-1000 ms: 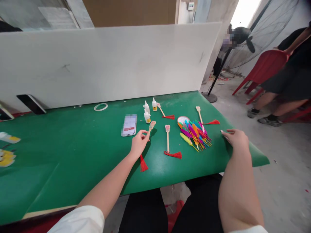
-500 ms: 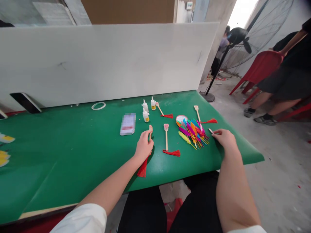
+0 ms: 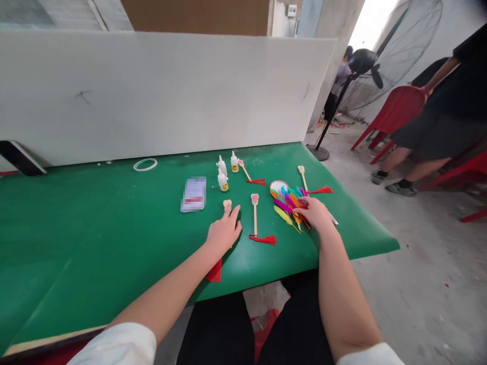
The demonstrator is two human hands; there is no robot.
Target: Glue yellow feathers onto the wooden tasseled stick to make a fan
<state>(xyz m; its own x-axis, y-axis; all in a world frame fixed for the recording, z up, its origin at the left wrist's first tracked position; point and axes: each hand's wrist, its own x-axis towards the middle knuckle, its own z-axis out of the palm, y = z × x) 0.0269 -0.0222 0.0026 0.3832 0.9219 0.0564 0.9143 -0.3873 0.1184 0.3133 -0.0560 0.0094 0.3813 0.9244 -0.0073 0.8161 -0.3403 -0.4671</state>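
- Head view, desk: a green desk (image 3: 114,228) runs along a white board (image 3: 171,91). The work items are grouped at its right end.
- Head view, left hand: the left hand (image 3: 224,233) lies palm-down on a tasselled stick (image 3: 227,205). Its fingers (image 3: 236,210) are extended and relaxed, not closed round the shaft.
- Head view, stick axis: the stick's long axis runs from near to far. The pale carved head shows just beyond the fingertips and the red tassel (image 3: 215,271) comes out behind the wrist, close to the near desk edge.
- Head view, right hand: the right hand (image 3: 315,214) rests on the near edge of the feathers (image 3: 286,203), a bright fanned pile. Its fingers are bent down into the pile, and whether they pinch a feather cannot be told. A thin pale sliver (image 3: 334,220) shows from under the hand on its right.
- Head view, proximity: a second stick (image 3: 254,218) lies between the hands, parallel to the first and touching neither.
- Head view, other items: three glue bottles (image 3: 222,173), a flat card (image 3: 193,194) and a white ring (image 3: 145,164) lie further back.
- Head view, surroundings: a standing fan (image 3: 361,61) and a red chair (image 3: 399,109) stand on the floor to the right, with another person beside the chair.
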